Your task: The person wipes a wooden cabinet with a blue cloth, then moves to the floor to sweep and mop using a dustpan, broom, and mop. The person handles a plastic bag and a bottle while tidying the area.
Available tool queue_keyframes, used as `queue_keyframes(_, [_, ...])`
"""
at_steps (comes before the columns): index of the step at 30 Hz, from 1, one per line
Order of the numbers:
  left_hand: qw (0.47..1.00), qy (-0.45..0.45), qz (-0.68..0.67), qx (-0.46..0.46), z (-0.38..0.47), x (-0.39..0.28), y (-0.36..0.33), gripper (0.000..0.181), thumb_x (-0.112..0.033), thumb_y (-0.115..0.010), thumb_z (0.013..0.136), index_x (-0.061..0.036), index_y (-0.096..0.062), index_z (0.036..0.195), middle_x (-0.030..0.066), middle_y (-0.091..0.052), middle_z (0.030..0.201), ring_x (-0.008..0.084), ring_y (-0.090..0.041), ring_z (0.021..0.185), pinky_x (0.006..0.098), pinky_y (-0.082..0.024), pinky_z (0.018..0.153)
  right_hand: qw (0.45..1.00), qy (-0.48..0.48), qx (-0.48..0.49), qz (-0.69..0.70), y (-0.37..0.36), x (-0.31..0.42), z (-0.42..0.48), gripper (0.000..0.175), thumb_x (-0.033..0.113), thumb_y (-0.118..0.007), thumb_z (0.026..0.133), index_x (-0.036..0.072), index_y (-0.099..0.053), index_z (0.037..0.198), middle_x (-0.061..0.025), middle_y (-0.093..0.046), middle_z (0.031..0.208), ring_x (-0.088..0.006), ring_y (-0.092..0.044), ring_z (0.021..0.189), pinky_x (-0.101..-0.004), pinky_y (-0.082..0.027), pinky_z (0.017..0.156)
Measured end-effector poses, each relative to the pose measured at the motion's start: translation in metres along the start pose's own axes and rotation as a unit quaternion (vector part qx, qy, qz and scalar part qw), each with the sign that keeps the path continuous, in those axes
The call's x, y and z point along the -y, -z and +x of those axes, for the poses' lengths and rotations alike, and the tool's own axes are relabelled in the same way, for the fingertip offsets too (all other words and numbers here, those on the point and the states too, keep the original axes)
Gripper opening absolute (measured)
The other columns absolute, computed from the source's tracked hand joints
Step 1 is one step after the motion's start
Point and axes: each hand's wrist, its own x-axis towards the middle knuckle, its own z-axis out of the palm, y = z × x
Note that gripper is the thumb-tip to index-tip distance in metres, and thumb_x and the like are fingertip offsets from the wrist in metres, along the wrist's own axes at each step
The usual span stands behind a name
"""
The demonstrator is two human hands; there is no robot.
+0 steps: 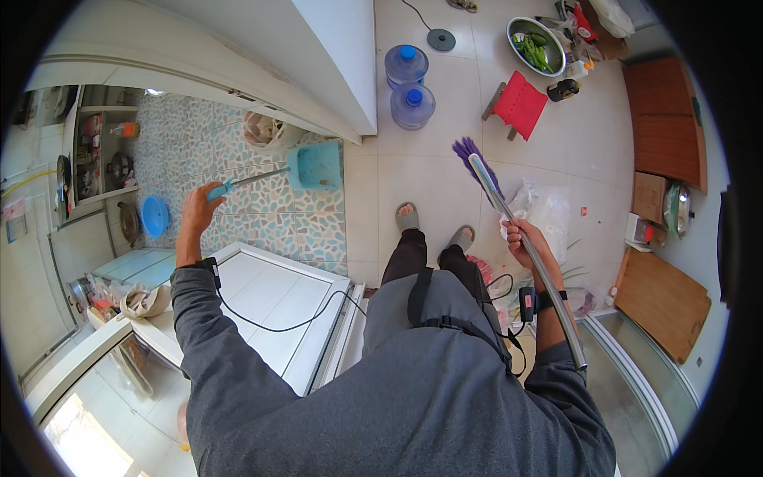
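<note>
My left hand (199, 206) grips the blue handle end of a long-handled dustpan (315, 166), whose light blue pan bears dark specks and lies over the patterned tile floor. In my right hand (524, 241) is the metal stick of a broom (484, 173) with purple bristles. The bristle end points away from me, above the pale floor, and the stick's other end reaches back past my right forearm. A small piece of white material shows beside my right fingers; whether I hold it I cannot tell. Clear plastic sheeting (545, 208) lies on the floor near that hand.
Two large water bottles (412, 107) stand ahead, beside a wall end. To their right are a red folding stool (520, 106) and a metal basin (559, 56) of green peppers. A plastic bag (265, 131) sits behind the dustpan. A white-framed door (280, 298) is at my left.
</note>
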Motion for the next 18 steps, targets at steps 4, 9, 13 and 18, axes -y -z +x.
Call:
queue_keyframes(4, [1.0, -0.01, 0.02, -0.005, 0.015, 0.0, -0.004, 0.037, -0.018, -0.077, 0.083, -0.008, -0.072, 0.118, 0.0212, -0.072, 0.109, 0.0425, -0.066, 0.103, 0.0476, -0.05, 0.086, 1.0, -0.003, 0.009, -0.002, -0.013, 0.003, 0.007, 0.023, 0.022, -0.054, 0.106, -0.001, -0.057, 0.109, 0.0046, -0.052, 0.073, -0.0038, -0.048, 0.058, -0.0178, -0.043, 0.049])
queue_keyframes(9, [0.999, -0.017, 0.03, 0.001, 0.039, 0.0, -0.01, 0.036, -0.018, -0.076, 0.083, -0.0093, -0.072, 0.117, 0.0197, -0.072, 0.101, 0.0417, -0.067, 0.1, 0.0478, -0.05, 0.084, 1.0, 0.001, 0.005, -0.005, -0.025, 0.004, 0.007, 0.023, 0.022, -0.054, 0.106, -0.001, -0.057, 0.111, 0.0045, -0.052, 0.073, -0.0039, -0.047, 0.058, -0.0176, -0.042, 0.049])
queue_keyframes(13, [0.999, -0.042, 0.032, -0.004, 0.055, 0.001, -0.018, 0.035, -0.019, -0.076, 0.082, -0.0099, -0.072, 0.116, 0.0186, -0.072, 0.093, 0.0411, -0.068, 0.093, 0.0473, -0.051, 0.08, 1.0, 0.001, 0.002, -0.007, -0.03, 0.004, 0.005, 0.023, 0.022, -0.054, 0.106, -0.001, -0.056, 0.112, 0.0047, -0.051, 0.072, -0.0039, -0.046, 0.058, -0.0176, -0.041, 0.049])
queue_keyframes(18, [0.998, -0.05, 0.02, -0.023, 0.067, 0.009, -0.024, 0.035, -0.021, -0.075, 0.083, -0.0094, -0.072, 0.116, 0.0175, -0.072, 0.088, 0.0388, -0.069, 0.087, 0.0453, -0.051, 0.077, 1.0, -0.003, -0.006, 0.01, -0.03, 0.004, 0.001, 0.023, 0.022, -0.053, 0.107, 0.0, -0.055, 0.114, 0.0054, -0.049, 0.071, -0.0039, -0.045, 0.057, -0.0179, -0.04, 0.047])
